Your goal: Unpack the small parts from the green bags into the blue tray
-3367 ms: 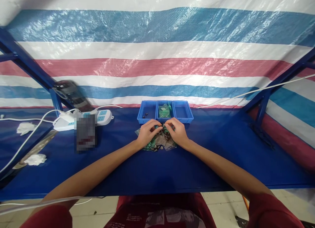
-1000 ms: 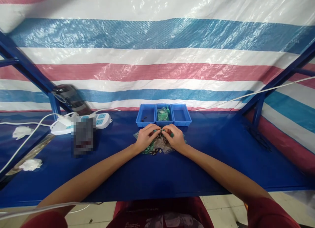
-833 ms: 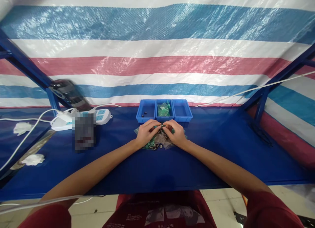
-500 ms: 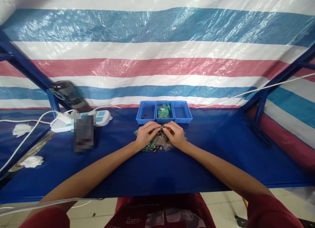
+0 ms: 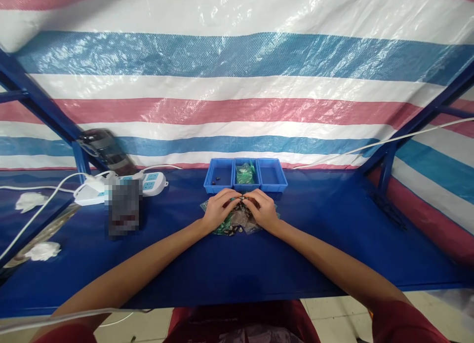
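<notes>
My left hand (image 5: 217,210) and my right hand (image 5: 264,212) meet fingertip to fingertip over the middle of the table. Pinched between them is a small metal part (image 5: 242,198), mostly covered by the fingers, so its exact kind is unclear. Below the hands lies a clear plastic bag (image 5: 241,217) with green marks. Small dark and shiny metal pieces (image 5: 233,231) are spread on and in front of it. Just beyond the fingers stand a left blue bin (image 5: 219,189) with a few small parts, a middle blue bin (image 5: 247,188) holding a green plastic bag (image 5: 245,173), and a right blue bin (image 5: 273,188).
On the left, a white power strip (image 5: 157,184) with plugged cables lies behind a blurred dark object (image 5: 124,209). A dark bottle (image 5: 109,150) leans by the blue frame. Crumpled white tissues (image 5: 43,251) lie at far left. Striped sheeting (image 5: 237,108) hangs behind the table.
The camera view has tilted up slightly, so the scene sits lower. Both hands stay together over the bag, and the small part shows a little more between the fingertips.
</notes>
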The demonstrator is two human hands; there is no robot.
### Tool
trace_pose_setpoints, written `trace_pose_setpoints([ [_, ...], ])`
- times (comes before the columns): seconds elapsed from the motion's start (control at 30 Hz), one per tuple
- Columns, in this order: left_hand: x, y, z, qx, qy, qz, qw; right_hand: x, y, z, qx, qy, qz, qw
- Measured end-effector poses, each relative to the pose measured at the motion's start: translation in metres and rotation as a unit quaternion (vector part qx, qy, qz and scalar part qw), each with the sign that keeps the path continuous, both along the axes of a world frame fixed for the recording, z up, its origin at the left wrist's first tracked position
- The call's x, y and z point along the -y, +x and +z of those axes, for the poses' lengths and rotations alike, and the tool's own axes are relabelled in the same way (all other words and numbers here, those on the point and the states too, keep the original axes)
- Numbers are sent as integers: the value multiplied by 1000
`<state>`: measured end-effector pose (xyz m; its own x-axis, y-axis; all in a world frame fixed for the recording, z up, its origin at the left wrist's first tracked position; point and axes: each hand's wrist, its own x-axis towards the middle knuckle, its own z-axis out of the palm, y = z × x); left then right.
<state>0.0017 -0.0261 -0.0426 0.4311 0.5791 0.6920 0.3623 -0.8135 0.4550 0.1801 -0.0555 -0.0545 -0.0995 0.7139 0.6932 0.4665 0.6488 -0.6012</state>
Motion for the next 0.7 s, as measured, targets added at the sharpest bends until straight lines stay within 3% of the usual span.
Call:
trace_pose_setpoints([
  [0.7,1,-3,-3,20,-52,52,997,1,1,1,0,-11,2,1000],
])
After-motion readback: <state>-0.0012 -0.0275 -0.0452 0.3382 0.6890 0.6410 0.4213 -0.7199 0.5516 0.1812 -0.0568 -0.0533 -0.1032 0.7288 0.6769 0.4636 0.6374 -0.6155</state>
